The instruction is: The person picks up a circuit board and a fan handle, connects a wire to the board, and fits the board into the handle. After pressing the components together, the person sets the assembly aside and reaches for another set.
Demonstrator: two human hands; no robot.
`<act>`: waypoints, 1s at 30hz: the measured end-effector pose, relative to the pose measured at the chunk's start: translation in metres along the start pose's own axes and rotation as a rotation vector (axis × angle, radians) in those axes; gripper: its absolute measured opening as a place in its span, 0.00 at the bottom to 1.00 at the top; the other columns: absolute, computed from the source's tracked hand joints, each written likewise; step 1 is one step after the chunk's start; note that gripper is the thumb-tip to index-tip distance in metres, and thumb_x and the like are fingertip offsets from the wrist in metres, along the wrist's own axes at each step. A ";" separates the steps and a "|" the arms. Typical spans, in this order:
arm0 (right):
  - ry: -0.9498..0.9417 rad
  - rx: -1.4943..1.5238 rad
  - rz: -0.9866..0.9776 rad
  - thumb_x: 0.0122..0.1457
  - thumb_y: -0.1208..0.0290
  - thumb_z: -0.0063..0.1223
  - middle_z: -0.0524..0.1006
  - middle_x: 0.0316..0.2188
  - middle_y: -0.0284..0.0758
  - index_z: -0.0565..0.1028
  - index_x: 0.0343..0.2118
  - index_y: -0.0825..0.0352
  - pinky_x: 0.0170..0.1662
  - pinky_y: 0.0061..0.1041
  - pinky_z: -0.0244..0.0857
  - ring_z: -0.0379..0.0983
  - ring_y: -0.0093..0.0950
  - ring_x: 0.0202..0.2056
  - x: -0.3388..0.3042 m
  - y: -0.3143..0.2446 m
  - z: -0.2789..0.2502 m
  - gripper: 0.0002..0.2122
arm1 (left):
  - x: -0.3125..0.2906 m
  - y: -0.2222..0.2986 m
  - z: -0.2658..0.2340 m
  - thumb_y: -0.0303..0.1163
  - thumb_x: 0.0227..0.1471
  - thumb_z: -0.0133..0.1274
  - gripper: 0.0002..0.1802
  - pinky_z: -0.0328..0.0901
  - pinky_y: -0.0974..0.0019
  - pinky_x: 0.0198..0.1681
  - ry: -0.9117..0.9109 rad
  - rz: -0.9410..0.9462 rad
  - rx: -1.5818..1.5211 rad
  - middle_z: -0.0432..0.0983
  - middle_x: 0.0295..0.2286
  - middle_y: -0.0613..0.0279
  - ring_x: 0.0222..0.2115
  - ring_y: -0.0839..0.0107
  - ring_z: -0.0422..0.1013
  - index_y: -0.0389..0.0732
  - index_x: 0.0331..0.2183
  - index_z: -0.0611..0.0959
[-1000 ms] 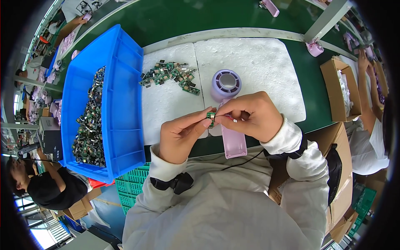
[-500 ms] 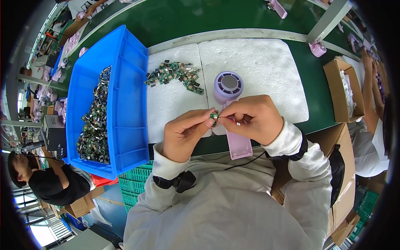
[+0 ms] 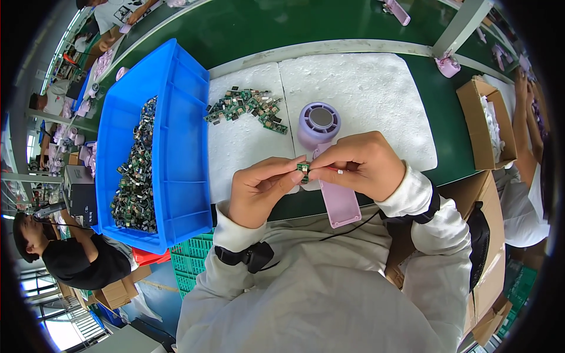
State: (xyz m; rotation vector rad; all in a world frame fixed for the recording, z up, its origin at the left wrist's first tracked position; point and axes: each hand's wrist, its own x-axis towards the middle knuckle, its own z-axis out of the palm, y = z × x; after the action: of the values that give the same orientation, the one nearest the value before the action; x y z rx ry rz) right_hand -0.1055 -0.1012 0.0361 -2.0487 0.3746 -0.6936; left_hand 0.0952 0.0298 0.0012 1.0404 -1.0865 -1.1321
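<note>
Between the thumb and fingers of my left hand [image 3: 257, 187] is a small green circuit board [image 3: 303, 167]. My right hand [image 3: 368, 165] pinches a thin red wire with a tiny white connector [image 3: 339, 172], its fingertips touching or almost touching the board's right side. Under my right hand lies a lilac handheld fan; its round head [image 3: 319, 120] rests on the white foam sheet, and its pink handle [image 3: 340, 206] points toward me past the table edge. My right fingers hide the middle of the fan. A loose pile of circuit boards [image 3: 250, 107] lies beyond my left hand.
At left stands a blue bin [image 3: 182, 147] with many circuit boards inside. White foam sheets [image 3: 376, 94] cover the green table. A metal rail runs behind them, with a post [image 3: 462, 29] at right. A cardboard box [image 3: 475, 126] sits at far right. Other people work nearby.
The board has turned slightly in my left fingers, and my right hand has shifted a little, showing more of the red wire. The fan has tilted slightly, its head moving left and handle right.
</note>
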 end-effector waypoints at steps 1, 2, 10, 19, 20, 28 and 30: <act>-0.013 0.021 -0.004 0.53 0.78 0.68 0.81 0.22 0.34 0.85 0.33 0.67 0.24 0.21 0.63 0.72 0.22 0.19 0.000 0.001 0.000 0.05 | 0.001 0.001 -0.001 0.16 0.60 0.56 0.16 0.72 0.71 0.42 -0.015 -0.029 -0.025 0.81 0.43 0.53 0.41 0.71 0.77 0.33 0.50 0.83; -0.011 0.022 -0.002 0.53 0.78 0.68 0.81 0.22 0.34 0.85 0.33 0.67 0.24 0.21 0.63 0.72 0.22 0.19 0.000 0.000 -0.001 0.05 | 0.001 0.001 -0.002 0.16 0.60 0.56 0.16 0.72 0.71 0.42 -0.017 -0.031 -0.024 0.81 0.43 0.53 0.41 0.71 0.77 0.33 0.50 0.83; -0.044 0.069 0.128 0.54 0.75 0.70 0.82 0.23 0.33 0.85 0.32 0.67 0.25 0.19 0.63 0.73 0.18 0.20 -0.001 -0.005 -0.003 0.05 | 0.003 -0.005 -0.009 0.15 0.60 0.55 0.15 0.72 0.69 0.44 -0.142 -0.005 -0.106 0.80 0.42 0.51 0.41 0.68 0.77 0.34 0.49 0.84; 0.016 0.056 0.149 0.54 0.76 0.70 0.82 0.25 0.32 0.84 0.32 0.67 0.25 0.20 0.63 0.72 0.19 0.21 -0.001 -0.002 0.007 0.05 | 0.001 -0.009 -0.003 0.15 0.60 0.55 0.17 0.73 0.67 0.46 -0.051 0.125 0.053 0.79 0.44 0.49 0.42 0.67 0.77 0.33 0.51 0.82; 0.054 0.052 0.148 0.54 0.76 0.69 0.83 0.26 0.32 0.84 0.33 0.67 0.25 0.20 0.63 0.72 0.19 0.21 0.000 -0.003 0.010 0.05 | 0.002 -0.009 -0.001 0.15 0.60 0.55 0.17 0.73 0.67 0.47 -0.007 0.145 0.076 0.79 0.44 0.49 0.42 0.66 0.77 0.32 0.51 0.82; 0.056 0.083 0.089 0.55 0.79 0.67 0.82 0.30 0.33 0.85 0.40 0.65 0.27 0.21 0.65 0.72 0.21 0.23 0.001 -0.010 0.002 0.10 | 0.000 -0.007 0.007 0.14 0.61 0.53 0.17 0.74 0.63 0.50 0.150 0.076 -0.012 0.78 0.45 0.49 0.45 0.64 0.78 0.30 0.52 0.80; 0.040 0.049 0.046 0.55 0.79 0.66 0.81 0.30 0.34 0.85 0.41 0.65 0.27 0.21 0.66 0.73 0.22 0.24 0.002 -0.009 0.000 0.10 | 0.001 -0.007 0.007 0.14 0.61 0.53 0.17 0.74 0.62 0.51 0.140 0.077 -0.010 0.78 0.45 0.49 0.45 0.64 0.78 0.30 0.52 0.80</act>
State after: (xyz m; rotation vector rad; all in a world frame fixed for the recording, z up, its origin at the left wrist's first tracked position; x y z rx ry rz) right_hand -0.1040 -0.0972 0.0440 -1.9761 0.4225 -0.7097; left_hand 0.0871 0.0276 -0.0043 1.0454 -1.0009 -0.9874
